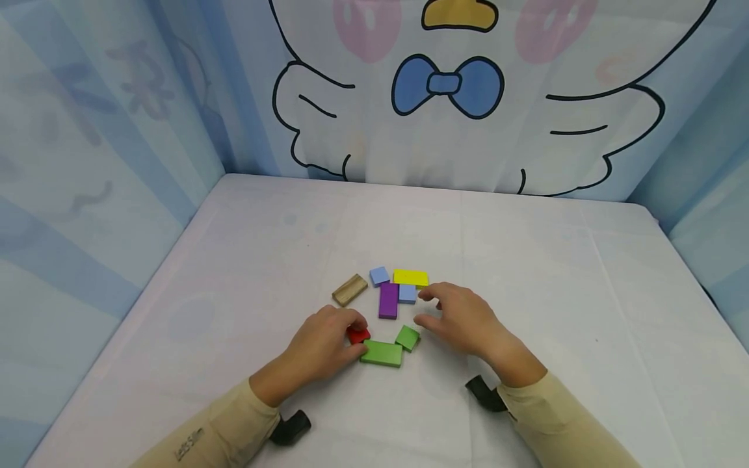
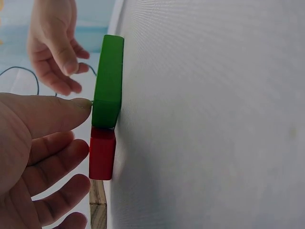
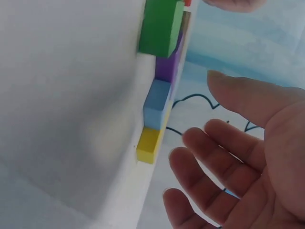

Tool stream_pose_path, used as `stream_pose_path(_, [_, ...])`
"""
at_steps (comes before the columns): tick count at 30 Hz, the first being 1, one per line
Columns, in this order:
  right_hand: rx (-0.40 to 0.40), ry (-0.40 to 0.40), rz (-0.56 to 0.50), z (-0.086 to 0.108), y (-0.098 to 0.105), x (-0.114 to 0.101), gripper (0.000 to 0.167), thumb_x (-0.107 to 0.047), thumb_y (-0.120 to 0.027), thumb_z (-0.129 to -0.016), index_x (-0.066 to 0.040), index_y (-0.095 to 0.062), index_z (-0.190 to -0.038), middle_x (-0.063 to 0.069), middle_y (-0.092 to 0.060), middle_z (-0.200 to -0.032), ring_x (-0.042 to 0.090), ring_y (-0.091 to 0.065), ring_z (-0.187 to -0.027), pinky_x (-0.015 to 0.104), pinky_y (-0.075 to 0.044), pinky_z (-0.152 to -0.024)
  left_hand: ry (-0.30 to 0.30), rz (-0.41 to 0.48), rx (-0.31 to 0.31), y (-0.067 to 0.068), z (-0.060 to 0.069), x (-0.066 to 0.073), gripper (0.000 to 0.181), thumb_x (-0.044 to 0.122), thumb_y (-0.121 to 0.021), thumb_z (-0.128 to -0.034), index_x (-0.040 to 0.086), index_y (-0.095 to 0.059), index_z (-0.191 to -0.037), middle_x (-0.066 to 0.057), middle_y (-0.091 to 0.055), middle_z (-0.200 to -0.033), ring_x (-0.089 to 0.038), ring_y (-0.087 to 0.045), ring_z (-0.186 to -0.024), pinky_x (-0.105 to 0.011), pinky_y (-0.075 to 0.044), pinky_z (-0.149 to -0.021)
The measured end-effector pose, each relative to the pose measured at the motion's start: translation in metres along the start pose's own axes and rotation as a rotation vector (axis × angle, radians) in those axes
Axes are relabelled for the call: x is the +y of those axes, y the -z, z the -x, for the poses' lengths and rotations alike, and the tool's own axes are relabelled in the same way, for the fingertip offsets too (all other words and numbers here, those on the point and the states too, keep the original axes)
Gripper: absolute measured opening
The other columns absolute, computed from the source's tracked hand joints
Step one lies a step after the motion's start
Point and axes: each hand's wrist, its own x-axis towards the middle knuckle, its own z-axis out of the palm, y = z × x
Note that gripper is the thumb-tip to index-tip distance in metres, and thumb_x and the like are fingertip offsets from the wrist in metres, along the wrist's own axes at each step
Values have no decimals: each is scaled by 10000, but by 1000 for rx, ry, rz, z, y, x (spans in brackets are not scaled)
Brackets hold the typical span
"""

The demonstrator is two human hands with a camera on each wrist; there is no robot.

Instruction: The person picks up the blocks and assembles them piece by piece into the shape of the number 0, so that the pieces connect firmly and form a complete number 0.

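My left hand (image 1: pixel 326 341) is at the red block (image 1: pixel 358 335) and the long green block (image 1: pixel 381 353). In the left wrist view its thumb touches the green block (image 2: pixel 108 81), and its loosely bent fingers lie beside the red block (image 2: pixel 102 153). My right hand (image 1: pixel 465 318) hovers with nothing between thumb and fingers, right of a blue square block (image 1: pixel 407 294). A small green block (image 1: pixel 407 338) meets the long green one's right end at a slant. The purple block (image 1: pixel 389 301) stands against the blue square, below the yellow block (image 1: pixel 411 278).
A second blue block (image 1: pixel 379 276) lies tilted above the purple one. Left of it a bare wooden block (image 1: pixel 350 290) lies slanted. All rest on a white-covered table (image 1: pixel 526 260), with printed curtains (image 1: pixel 445 149) behind and at both sides.
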Motion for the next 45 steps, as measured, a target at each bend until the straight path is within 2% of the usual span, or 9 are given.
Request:
stream_pose_path(8, [57, 5, -1, -14, 0, 11, 408, -210, -698, -936, -34, -622, -1295, 134, -624, -1288, 285, -635, -1029, 467, -510, -890, 9, -7, -12, 1, -1, 1, 240, 173, -839, -818, 103, -705, -1004, 31, -625, -878, -171, -542, -842, -342, -479, -719])
stream_pose_path(14, [70, -11, 0, -24, 3, 15, 440, -185, -696, -940, -32, -594, -1340, 153, -604, -1325, 317, -621, -1078, 500, -484, -943, 16, -4, -21, 1, -2, 1, 246, 174, -837, -820, 97, -705, -1013, 21, -629, -885, -177, -547, -852, -348, -484, -727])
stream_pose_path(21, [65, -38, 16, -34, 8, 22, 414, -179, -677, -946, -48, -608, -1332, 148, -623, -1302, 309, -622, -1051, 486, -498, -907, 36, 4, -43, 1, -2, 2, 249, 178, -834, -826, 99, -707, -1024, 24, -626, -888, -175, -544, -857, -344, -481, -732])
stream_pose_path(35, [32, -38, 14, -43, 5, 28, 388, -163, -644, -957, -32, -620, -1321, 148, -634, -1298, 323, -615, -1093, 500, -473, -955, 18, -10, -30, 1, -2, 2, 248, 182, -837, -823, 100, -706, -1017, 22, -627, -885, -174, -543, -845, -342, -480, -723])
stream_pose_path(45, [31, -18, 36, -52, 1, 30, 350, -137, -625, -964, -44, -644, -1301, 114, -673, -1245, 305, -632, -1077, 477, -492, -926, 19, -2, -24, 1, -1, 0, 248, 180, -837, -822, 99, -704, -1015, 25, -624, -881, -174, -543, -849, -341, -479, -723])
